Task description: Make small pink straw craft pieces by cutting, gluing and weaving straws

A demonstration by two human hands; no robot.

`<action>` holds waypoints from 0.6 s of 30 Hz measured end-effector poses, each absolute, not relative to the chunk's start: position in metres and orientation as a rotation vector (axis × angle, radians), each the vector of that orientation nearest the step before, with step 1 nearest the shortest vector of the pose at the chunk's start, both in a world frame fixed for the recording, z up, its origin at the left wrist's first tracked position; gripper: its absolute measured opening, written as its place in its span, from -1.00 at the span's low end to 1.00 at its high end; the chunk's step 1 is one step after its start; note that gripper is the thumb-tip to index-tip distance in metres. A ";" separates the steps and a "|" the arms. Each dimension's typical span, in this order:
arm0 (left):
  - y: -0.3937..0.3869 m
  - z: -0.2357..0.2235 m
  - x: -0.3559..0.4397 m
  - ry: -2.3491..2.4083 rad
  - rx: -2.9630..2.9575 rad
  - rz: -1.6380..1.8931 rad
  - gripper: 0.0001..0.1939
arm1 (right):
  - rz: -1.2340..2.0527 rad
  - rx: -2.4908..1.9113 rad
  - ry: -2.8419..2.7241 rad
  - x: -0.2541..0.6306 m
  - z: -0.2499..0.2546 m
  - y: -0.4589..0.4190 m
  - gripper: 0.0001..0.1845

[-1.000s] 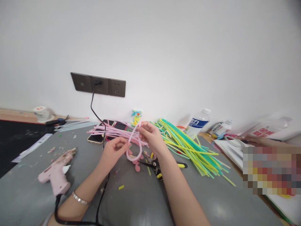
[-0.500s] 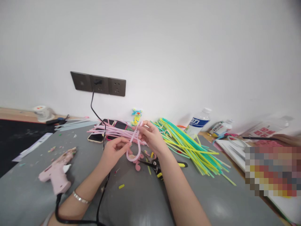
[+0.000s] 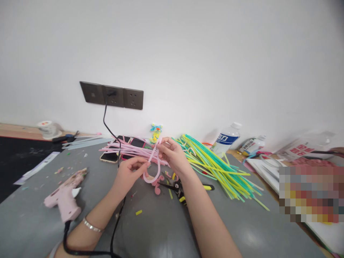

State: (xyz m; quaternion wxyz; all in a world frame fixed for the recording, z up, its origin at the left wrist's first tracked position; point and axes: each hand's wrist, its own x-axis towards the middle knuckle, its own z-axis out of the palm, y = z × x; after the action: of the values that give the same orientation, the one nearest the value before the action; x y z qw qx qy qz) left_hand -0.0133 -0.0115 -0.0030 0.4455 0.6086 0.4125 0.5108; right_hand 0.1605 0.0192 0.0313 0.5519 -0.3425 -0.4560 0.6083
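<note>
A pale pink pipe cleaner (image 3: 158, 166) is bent into a hanging loop between both hands over the grey table (image 3: 161, 229). My left hand (image 3: 129, 173) pinches the loop's left side with thumb and fingers closed. My right hand (image 3: 172, 154) is closed on the upper ends of the same pink pipe cleaner. Under the hands lie small pink curled pieces (image 3: 157, 186) and black pliers with yellow grips (image 3: 178, 188). Behind the hands is a bundle of pink pipe cleaners (image 3: 123, 148).
A pink glue gun (image 3: 64, 197) lies at the left, its black cord running to the wall socket (image 3: 111, 96). A heap of green and yellow pipe cleaners (image 3: 215, 165) and a water bottle (image 3: 225, 139) sit at the right. Phones (image 3: 110, 156) lie near the wall.
The pink loop has shrunk slightly as the hands pulled it tighter. Both hands stay in nearly the same place.
</note>
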 end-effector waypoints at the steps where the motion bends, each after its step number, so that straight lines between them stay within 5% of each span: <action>1: -0.012 -0.002 -0.013 1.025 1.508 1.268 -0.82 | 1.445 -0.812 -1.077 0.161 0.031 0.019 -0.61; 18: -0.012 -0.001 -0.014 0.985 1.570 1.241 -0.68 | 1.398 -0.822 -1.030 0.162 0.028 0.024 -0.57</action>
State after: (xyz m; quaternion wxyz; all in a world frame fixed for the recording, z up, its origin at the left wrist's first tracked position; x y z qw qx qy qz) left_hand -0.0137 -0.0124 -0.0015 0.4401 0.6320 0.3965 0.4997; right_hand 0.1625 0.0243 0.0279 0.5729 -0.3508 -0.4393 0.5964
